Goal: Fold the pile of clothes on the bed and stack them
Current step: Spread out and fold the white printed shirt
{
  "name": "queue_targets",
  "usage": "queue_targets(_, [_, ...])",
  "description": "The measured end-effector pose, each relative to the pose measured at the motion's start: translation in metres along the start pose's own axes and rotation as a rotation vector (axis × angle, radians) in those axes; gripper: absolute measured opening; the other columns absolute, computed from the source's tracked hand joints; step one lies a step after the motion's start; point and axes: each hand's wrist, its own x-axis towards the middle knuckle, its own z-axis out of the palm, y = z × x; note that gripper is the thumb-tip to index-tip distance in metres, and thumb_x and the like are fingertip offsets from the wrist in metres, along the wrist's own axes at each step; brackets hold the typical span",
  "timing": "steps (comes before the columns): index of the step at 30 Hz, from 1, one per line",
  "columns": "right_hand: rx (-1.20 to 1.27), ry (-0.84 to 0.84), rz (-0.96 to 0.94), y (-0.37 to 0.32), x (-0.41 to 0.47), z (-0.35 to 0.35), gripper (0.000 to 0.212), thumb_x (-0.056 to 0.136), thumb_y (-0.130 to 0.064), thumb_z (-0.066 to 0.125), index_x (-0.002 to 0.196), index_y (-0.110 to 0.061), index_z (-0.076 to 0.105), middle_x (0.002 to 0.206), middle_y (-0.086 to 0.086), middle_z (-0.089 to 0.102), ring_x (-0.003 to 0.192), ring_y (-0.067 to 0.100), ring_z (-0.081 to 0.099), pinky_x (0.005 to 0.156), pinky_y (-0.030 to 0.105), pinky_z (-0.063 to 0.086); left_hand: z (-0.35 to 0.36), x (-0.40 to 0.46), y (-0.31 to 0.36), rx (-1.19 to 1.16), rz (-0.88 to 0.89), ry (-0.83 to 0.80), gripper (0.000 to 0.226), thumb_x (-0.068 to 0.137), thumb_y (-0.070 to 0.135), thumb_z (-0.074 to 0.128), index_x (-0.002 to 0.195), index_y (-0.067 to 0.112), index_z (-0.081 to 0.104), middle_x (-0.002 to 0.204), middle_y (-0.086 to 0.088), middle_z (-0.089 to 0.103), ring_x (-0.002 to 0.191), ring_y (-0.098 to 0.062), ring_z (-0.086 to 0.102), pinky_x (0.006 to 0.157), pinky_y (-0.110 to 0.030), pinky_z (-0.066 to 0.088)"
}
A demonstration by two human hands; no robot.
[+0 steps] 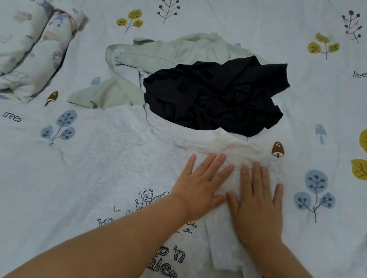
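We press both palms flat on a light grey T-shirt spread across the bed sheet, a pale cover printed with leaves, mushrooms and the word "trees". Our left hand and right hand lie side by side, thumbs nearly touching, fingers straight and gripping nothing, on the shirt's right side, where a sleeve is folded inward over the body. Cartoon figures and outlined lettering run down the shirt's front beneath our forearms. Just beyond the shirt's collar sits a crumpled black garment, overlapping the neckline. Under and behind it lies a pale green garment, unfolded, with one part trailing toward the grey shirt's left shoulder. Well to the left, a folded floral-print blanket rests at the bed's edge.
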Motion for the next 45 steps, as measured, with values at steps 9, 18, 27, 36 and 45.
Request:
queue_targets(9, [0.272, 0.244, -0.159, -0.046, -0.009, -0.052, 0.045, 0.08, -0.022, 0.036, 0.11, -0.002, 0.061, 0.105, 0.019, 0.062, 0.091, 0.037, 0.061, 0.084, 0.05, 0.048, -0.033, -0.071, -0.063, -0.447, -0.308, 0.497, 0.033, 0.08, 0.018, 0.042, 0.101, 0.01, 0.066, 0.102, -0.006, 0.063, 0.093, -0.026, 0.059, 0.084, -0.032, 0.04])
queue_targets(18, [0.386, -0.005, -0.388, -0.156, -0.008, -0.072, 0.025, 0.074, 0.001, 0.066, 0.097, -0.008, 0.066, 0.091, 0.005, 0.062, 0.079, 0.023, 0.061, 0.07, 0.036, 0.054, -0.028, -0.144, -0.181, -0.642, -0.942, 0.402, 0.034, 0.086, 0.016, 0.041, 0.112, 0.002, 0.058, 0.116, -0.019, 0.057, 0.109, -0.034, 0.052, 0.09, -0.034, 0.038])
queue_targets(27, [0.335, 0.022, -0.423, -0.242, 0.062, -0.083, 0.031, 0.086, -0.003, 0.046, 0.113, -0.003, 0.06, 0.115, 0.013, 0.054, 0.1, 0.032, 0.05, 0.082, 0.043, 0.046, -0.022, -0.137, -0.186, -1.126, -0.758, 0.206, 0.024, 0.085, 0.017, 0.061, 0.107, 0.008, 0.057, 0.088, -0.004, 0.058, 0.074, -0.017, 0.052, 0.066, -0.026, 0.044])
queue_targets(36, [-0.257, -0.316, -0.636, -0.284, 0.103, -0.086, 0.031, 0.093, -0.019, 0.039, 0.124, -0.023, 0.044, 0.123, 0.001, 0.051, 0.117, 0.024, 0.036, 0.093, 0.038, 0.028, -0.023, -0.143, -0.193, -0.73, -0.551, 0.168, 0.032, 0.077, 0.04, 0.068, 0.061, 0.019, 0.048, 0.072, 0.003, 0.046, 0.072, -0.016, 0.047, 0.064, -0.027, 0.037])
queue_targets(45, [0.383, 0.071, -0.276, -0.304, 0.115, -0.101, 0.01, 0.094, -0.011, 0.045, 0.088, -0.018, 0.046, 0.085, -0.001, 0.05, 0.095, 0.023, 0.043, 0.078, 0.033, 0.025, -0.044, -0.19, -0.268, -0.772, -0.842, 0.586, 0.033, 0.087, 0.021, 0.059, 0.064, 0.017, 0.036, 0.063, 0.004, 0.041, 0.067, -0.021, 0.041, 0.056, -0.028, 0.019])
